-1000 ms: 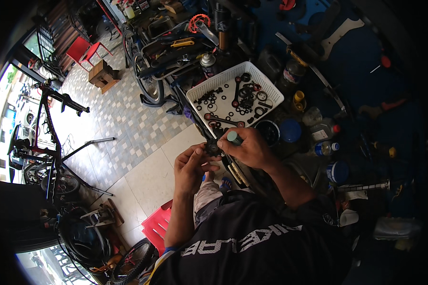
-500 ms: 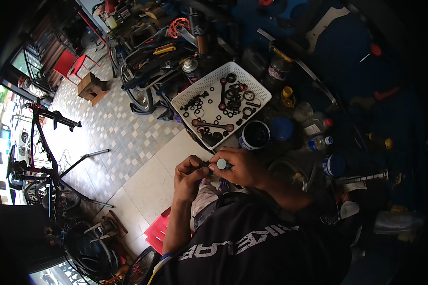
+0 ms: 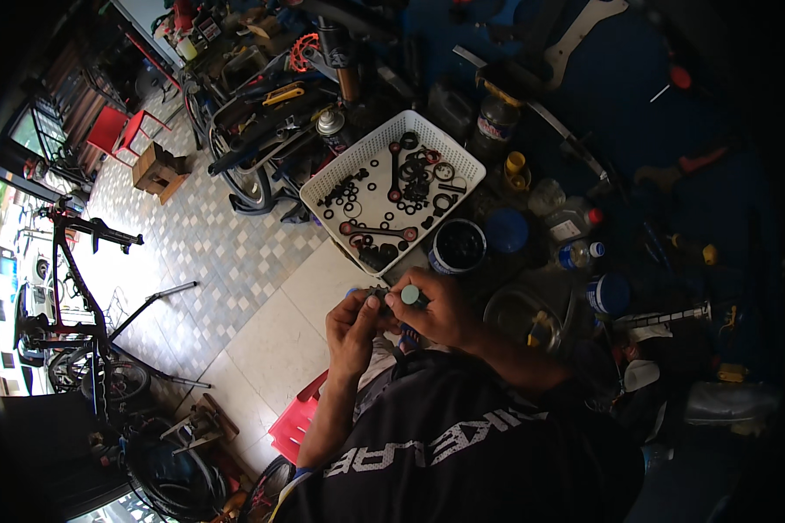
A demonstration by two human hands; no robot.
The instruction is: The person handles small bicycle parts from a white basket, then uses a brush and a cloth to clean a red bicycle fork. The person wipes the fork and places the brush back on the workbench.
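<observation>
My left hand [image 3: 351,329] pinches a small dark metal-looking part [image 3: 378,292] between thumb and fingers. Close against it, my right hand [image 3: 440,312] grips a tool with a round, pale green handle [image 3: 413,296]; its tip is hidden, so its exact kind cannot be told. The two hands meet in front of my body, just below a white perforated basket [image 3: 455,150]. Inside the basket lie black rings, small dark parts and two dark link arms with reddish ends, one of them a lower link [image 3: 378,232].
Right of the basket stand an open tub [image 3: 458,247], a blue lid [image 3: 507,230], a yellow container [image 3: 516,168] and several bottles. A spray can [image 3: 331,124] and bicycle parts crowd its far left. A bike frame [image 3: 74,261] stands left; a red stool [image 3: 295,427] is beside me.
The view has shifted slightly, so the basket sits a little further left. My left fingers have turned a bit around the small part; both hands keep their holds.
</observation>
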